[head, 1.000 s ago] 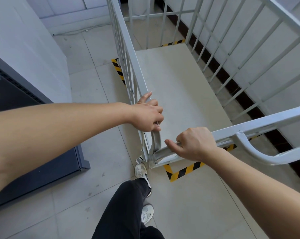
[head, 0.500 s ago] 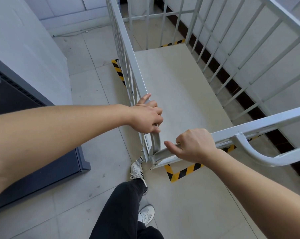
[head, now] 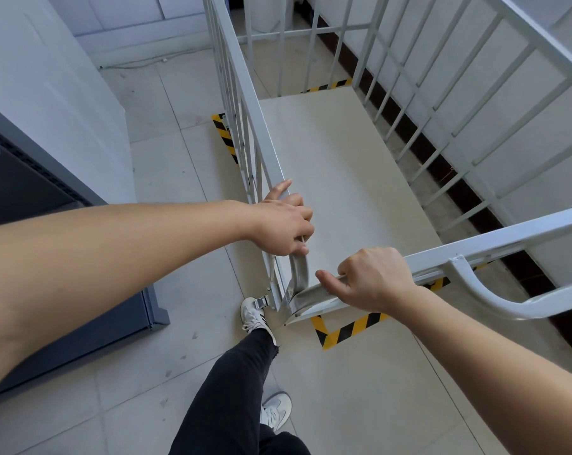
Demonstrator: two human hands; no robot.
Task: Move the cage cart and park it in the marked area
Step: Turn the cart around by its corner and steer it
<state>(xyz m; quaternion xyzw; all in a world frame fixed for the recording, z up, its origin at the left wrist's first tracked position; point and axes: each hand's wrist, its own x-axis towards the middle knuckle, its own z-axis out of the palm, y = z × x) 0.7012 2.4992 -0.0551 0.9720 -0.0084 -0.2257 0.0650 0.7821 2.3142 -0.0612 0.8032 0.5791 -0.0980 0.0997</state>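
Tiled floor [head: 179, 165] fills the left and lower frame, bounded by a white wall at upper left and a dark grey cabinet [head: 64, 284] at mid left.

1. Position of the cage cart [head: 337, 178]: it occupies the centre and right of the frame. Its long axis runs from the lower centre toward the top of the frame, away from the person. The pale deck is bare.

2. Marked area: yellow-and-black hazard tape [head: 347, 330] forms a corner on the floor just below the cart's near left corner. Further pieces of tape show beside the left side rail at centre left, beyond the far end at top centre, and under the near rail at right. The deck appears to lie almost wholly inside this outline, with the near corner tape just outside the deck edge.

3. Left hand [head: 283, 226]: fingers closed around the top rail of the left side panel, close to the near corner.

4. Right hand [head: 373, 279]: fingers closed around the near-end rail, thumb extended along it toward the same corner.

5. Governing relation: both hands sit at one corner, the cart lying ahead and to the right. A white shoe [head: 253, 315] stands beside the corner caster [head: 263, 302].

6. Judgement: any remaining correction is likely a small push along the long axis or a slight swing of the near end.
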